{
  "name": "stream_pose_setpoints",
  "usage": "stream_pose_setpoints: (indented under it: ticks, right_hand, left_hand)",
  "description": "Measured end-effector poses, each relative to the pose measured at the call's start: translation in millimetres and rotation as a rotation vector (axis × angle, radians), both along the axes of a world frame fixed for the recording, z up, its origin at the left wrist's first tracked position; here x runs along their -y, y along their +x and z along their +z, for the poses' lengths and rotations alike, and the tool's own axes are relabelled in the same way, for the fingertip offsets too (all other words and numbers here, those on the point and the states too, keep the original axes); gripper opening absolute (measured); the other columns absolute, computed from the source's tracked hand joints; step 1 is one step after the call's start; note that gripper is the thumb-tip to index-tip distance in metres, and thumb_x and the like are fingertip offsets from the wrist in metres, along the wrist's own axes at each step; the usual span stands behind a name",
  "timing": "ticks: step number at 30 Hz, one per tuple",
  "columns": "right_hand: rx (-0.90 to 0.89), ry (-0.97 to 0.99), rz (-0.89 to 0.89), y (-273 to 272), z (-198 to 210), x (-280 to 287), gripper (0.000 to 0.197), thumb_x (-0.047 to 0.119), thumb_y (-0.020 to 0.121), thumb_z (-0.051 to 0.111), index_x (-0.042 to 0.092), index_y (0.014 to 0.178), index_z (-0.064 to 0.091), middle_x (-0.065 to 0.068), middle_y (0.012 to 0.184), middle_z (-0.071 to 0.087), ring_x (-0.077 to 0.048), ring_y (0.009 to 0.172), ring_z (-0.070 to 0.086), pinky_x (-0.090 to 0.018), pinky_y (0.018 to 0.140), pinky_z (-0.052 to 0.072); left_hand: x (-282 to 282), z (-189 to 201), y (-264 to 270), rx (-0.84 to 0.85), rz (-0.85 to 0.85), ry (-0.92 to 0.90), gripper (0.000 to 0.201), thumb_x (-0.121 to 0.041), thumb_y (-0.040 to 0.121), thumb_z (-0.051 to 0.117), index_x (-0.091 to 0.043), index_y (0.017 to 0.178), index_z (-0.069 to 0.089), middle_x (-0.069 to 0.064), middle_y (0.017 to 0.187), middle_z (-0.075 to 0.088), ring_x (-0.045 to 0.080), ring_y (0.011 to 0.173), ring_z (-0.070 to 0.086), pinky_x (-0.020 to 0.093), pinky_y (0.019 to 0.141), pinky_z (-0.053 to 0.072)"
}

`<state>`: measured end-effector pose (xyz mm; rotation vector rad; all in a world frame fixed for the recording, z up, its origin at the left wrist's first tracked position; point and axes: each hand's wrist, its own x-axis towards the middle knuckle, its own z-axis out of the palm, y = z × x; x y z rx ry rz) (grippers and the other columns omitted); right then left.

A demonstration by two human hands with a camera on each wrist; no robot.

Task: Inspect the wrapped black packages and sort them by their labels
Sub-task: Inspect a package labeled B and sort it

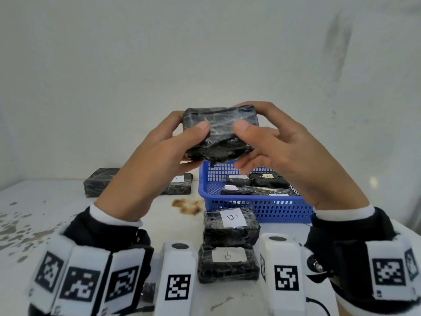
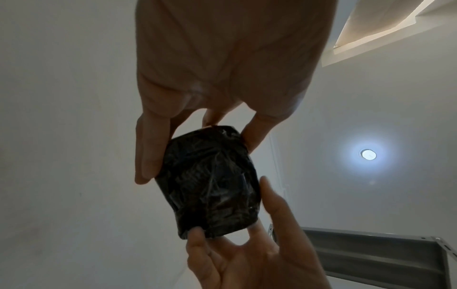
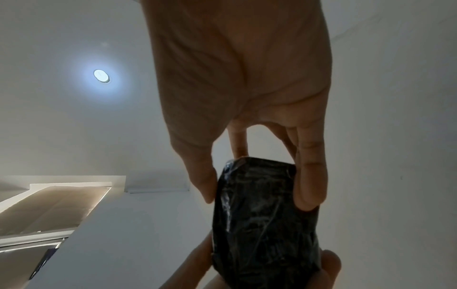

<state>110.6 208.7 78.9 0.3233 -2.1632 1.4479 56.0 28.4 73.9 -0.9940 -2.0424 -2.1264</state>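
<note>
Both hands hold one wrapped black package point(image 1: 219, 132) up in the air above the table. My left hand point(image 1: 173, 142) grips its left end, thumb on the near face and fingers behind. My right hand point(image 1: 262, 137) grips its right end the same way. No label shows on the face toward me. The left wrist view shows the package point(image 2: 210, 183) between my left hand point(image 2: 197, 109) and the other hand. In the right wrist view the package point(image 3: 264, 215) sits pinched in my right hand point(image 3: 254, 176).
A blue basket point(image 1: 257, 208) at centre right holds several packages labelled A. Two packages labelled B point(image 1: 230, 226) point(image 1: 227, 262) lie in front of it. Two more packages point(image 1: 98, 182) point(image 1: 180, 183) sit at the back left, one labelled A. The white table point(image 1: 57, 215) is stained.
</note>
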Motion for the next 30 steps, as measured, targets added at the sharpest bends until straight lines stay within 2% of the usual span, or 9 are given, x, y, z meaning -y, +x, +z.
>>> stream_pose_setpoints:
  ticks: [3, 8, 12, 16, 19, 22, 24, 27, 30]
  right_hand:
    - [-0.002, -0.011, 0.026, -0.2, -0.7, -0.9, 0.04, 0.041, 0.082, 0.077, 0.032, 0.12, 0.063, -0.009, 0.101, 0.076, -0.03, 0.075, 0.074, -0.042, 0.083, 0.06]
    - [-0.017, 0.003, 0.025, 3.8, 0.5, 3.5, 0.048, 0.049, 0.067, 0.071, 0.033, 0.112, 0.065, -0.008, 0.097, 0.076, -0.023, 0.07, 0.073, -0.034, 0.077, 0.061]
    - [-0.026, 0.002, -0.005, 3.2, 0.2, 3.6, 0.033, 0.047, 0.075, 0.073, 0.034, 0.105, 0.066, -0.006, 0.093, 0.075, -0.021, 0.067, 0.073, -0.034, 0.075, 0.061]
    - [-0.047, 0.012, -0.024, 6.1, 2.1, 3.5, 0.026, 0.046, 0.079, 0.069, 0.03, 0.1, 0.066, -0.003, 0.094, 0.074, -0.013, 0.072, 0.073, -0.025, 0.07, 0.059]
    - [-0.051, -0.005, 0.009, 6.4, 1.0, 2.3, 0.038, 0.049, 0.075, 0.069, 0.031, 0.108, 0.065, -0.001, 0.11, 0.071, -0.016, 0.083, 0.075, -0.037, 0.078, 0.061]
    - [-0.045, -0.127, 0.102, 4.9, 0.6, 2.0, 0.061, 0.042, 0.083, 0.073, 0.045, 0.138, 0.045, 0.002, 0.129, 0.064, -0.02, 0.093, 0.075, -0.042, 0.074, 0.062]
    - [-0.05, -0.144, 0.115, 3.7, 0.7, 0.1, 0.074, 0.029, 0.086, 0.075, 0.049, 0.145, 0.035, -0.001, 0.138, 0.058, -0.02, 0.1, 0.074, -0.046, 0.079, 0.061]
    - [-0.019, -0.13, 0.078, 1.5, -0.3, -1.8, 0.079, 0.028, 0.079, 0.078, 0.051, 0.144, 0.038, -0.009, 0.136, 0.059, -0.024, 0.103, 0.073, -0.047, 0.089, 0.059]
    - [-0.001, -0.077, 0.056, 2.0, -0.1, -0.6, 0.067, 0.029, 0.087, 0.076, 0.043, 0.143, 0.043, -0.005, 0.117, 0.073, -0.024, 0.095, 0.075, -0.04, 0.093, 0.057]
  left_hand:
    - [-0.1, -0.3, 1.7, -0.02, 0.003, -0.008, 0.027, -0.034, 0.088, 0.057, -0.021, 0.111, 0.063, -0.002, 0.096, 0.075, 0.012, 0.095, 0.071, 0.033, 0.093, 0.054]
    - [-0.3, -0.9, 5.1, -0.081, 0.032, -0.039, 0.037, -0.046, 0.078, 0.058, -0.024, 0.107, 0.063, -0.001, 0.097, 0.075, 0.01, 0.092, 0.071, 0.034, 0.093, 0.054]
    - [-1.7, -2.4, 5.4, -0.111, 0.035, -0.061, 0.045, -0.052, 0.073, 0.057, -0.024, 0.108, 0.063, 0.0, 0.098, 0.074, 0.01, 0.09, 0.071, 0.035, 0.091, 0.056]
    - [-3.9, -2.7, 6.1, -0.114, 0.026, -0.089, 0.04, -0.049, 0.079, 0.056, -0.027, 0.112, 0.06, -0.004, 0.101, 0.072, 0.018, 0.077, 0.074, 0.029, 0.065, 0.061]
    - [-1.6, -3.4, 4.3, -0.108, 0.009, -0.073, 0.05, -0.04, 0.073, 0.062, -0.03, 0.121, 0.055, -0.009, 0.11, 0.068, 0.021, 0.072, 0.074, 0.026, 0.049, 0.053]
    - [3.5, -4.6, -0.1, -0.165, 0.001, -0.042, 0.077, -0.029, 0.066, 0.071, -0.036, 0.138, 0.042, -0.022, 0.138, 0.051, 0.016, 0.091, 0.073, 0.026, 0.061, 0.057]
    - [6.2, -3.8, -0.4, -0.183, -0.002, -0.074, 0.088, -0.033, 0.07, 0.082, -0.041, 0.144, 0.034, -0.027, 0.143, 0.045, 0.014, 0.1, 0.071, 0.033, 0.075, 0.058]
    - [7.8, -0.9, 1.8, -0.147, 0.014, -0.066, 0.076, -0.051, 0.074, 0.077, -0.046, 0.139, 0.039, -0.011, 0.134, 0.057, 0.017, 0.089, 0.074, 0.035, 0.084, 0.057]
    - [6.1, 1.0, 3.7, -0.132, 0.028, -0.021, 0.062, -0.038, 0.076, 0.071, -0.045, 0.132, 0.045, 0.003, 0.117, 0.068, 0.02, 0.087, 0.074, 0.031, 0.078, 0.059]
